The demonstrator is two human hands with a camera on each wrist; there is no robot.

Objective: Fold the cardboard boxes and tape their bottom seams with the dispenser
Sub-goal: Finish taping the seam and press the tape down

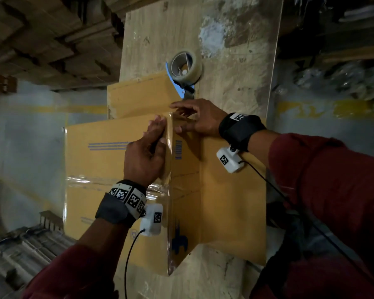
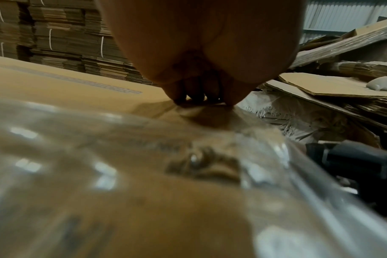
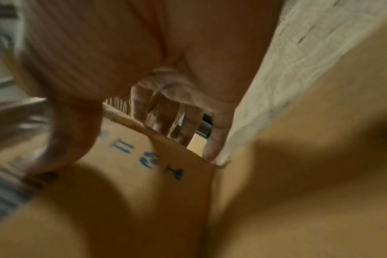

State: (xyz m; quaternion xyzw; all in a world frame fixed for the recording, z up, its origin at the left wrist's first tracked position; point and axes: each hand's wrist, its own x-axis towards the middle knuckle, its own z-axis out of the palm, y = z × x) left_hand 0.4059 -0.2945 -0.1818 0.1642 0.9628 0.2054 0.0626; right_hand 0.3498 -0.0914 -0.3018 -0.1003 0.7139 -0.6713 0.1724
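A brown cardboard box [image 1: 108,160] stands bottom-up on the wooden table [image 1: 235,72], with clear tape [image 1: 80,180] across its top seam and more tape [image 1: 170,147] running along its right edge. My left hand [image 1: 158,128] presses flat on that edge tape with straight fingers [image 2: 201,94]. My right hand [image 1: 181,117] lies spread over the far right corner, thumb on the box's side [image 3: 155,165], fingers over the upper edge. The tape dispenser [image 1: 185,70], with a clear roll and blue frame, lies on the table just beyond my right hand, untouched.
A box flap [image 1: 231,212] lies flat on the table to the right, another flap [image 1: 138,96] sticks out at the far side. Stacks of flat cardboard [image 2: 55,40] fill the background. The table's left edge runs under the box.
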